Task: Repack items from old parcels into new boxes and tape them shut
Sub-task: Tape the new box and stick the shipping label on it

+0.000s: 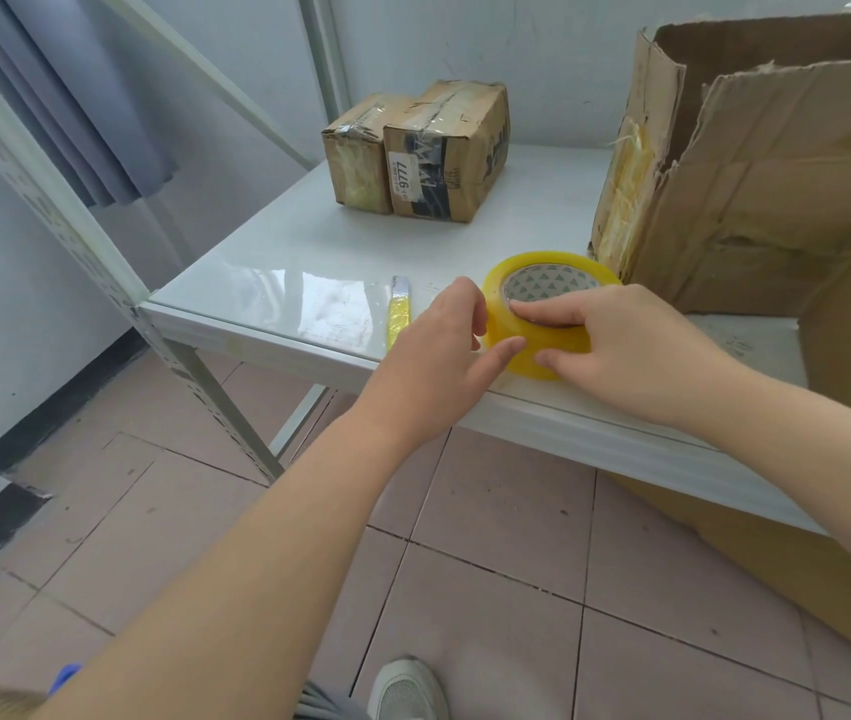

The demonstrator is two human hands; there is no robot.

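A yellow roll of packing tape [511, 335] lies near the front edge of the white table [267, 262]. My right hand [626, 350] grips the roll, with fingers hooked into its core and the thumb on the outer side. My left hand [444, 345] touches the roll's left side with fingers and thumb. Two taped old parcels [423, 153] stand side by side at the back of the table. A large, worn open cardboard box [776, 200] stands at the right.
A yellow utility knife [398, 311] lies on the table just left of my left hand. A metal shelf frame [75, 220] rises at the left. Another cardboard sheet [756, 553] leans under the table at the right. My shoe [408, 691] is on the tiled floor.
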